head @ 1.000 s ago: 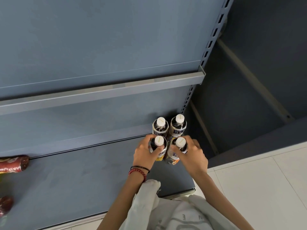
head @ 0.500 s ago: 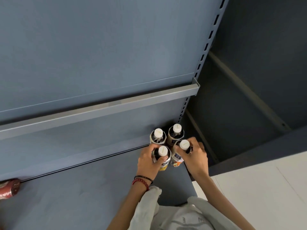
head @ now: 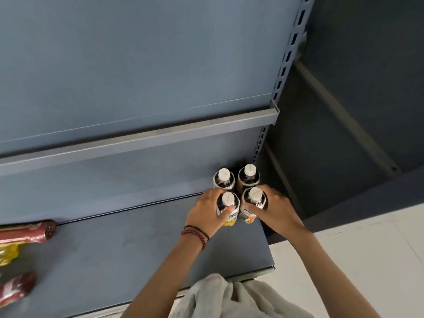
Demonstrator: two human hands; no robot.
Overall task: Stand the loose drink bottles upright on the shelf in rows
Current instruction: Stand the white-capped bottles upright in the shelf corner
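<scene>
At the right rear corner of the shelf [head: 114, 260], the left hand [head: 206, 212] grips the upright front-left bottle [head: 228, 199] and the right hand [head: 275, 212] grips the upright front-right bottle [head: 255, 193] — just in front of the standing rear-left bottle [head: 223, 175] and rear-right bottle [head: 249, 170]. A red-labelled bottle [head: 29, 231] lies on its side, far left.

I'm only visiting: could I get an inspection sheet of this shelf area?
Surface: blue-grey metal shelf.
Job's things: four white-capped bottles upright, two by two, at the right end: back-left bottle, back-right bottle, front-left bottle, front-right bottle; a red bottle and a second red bottle lie at the left edge.
Clutter: pale fabric by the front edge.
Hands: left hand grips the front-left bottle; right hand grips the front-right bottle.
Cables: nothing seen.
Surroundings: upper shelf, slotted post, white floor.
</scene>
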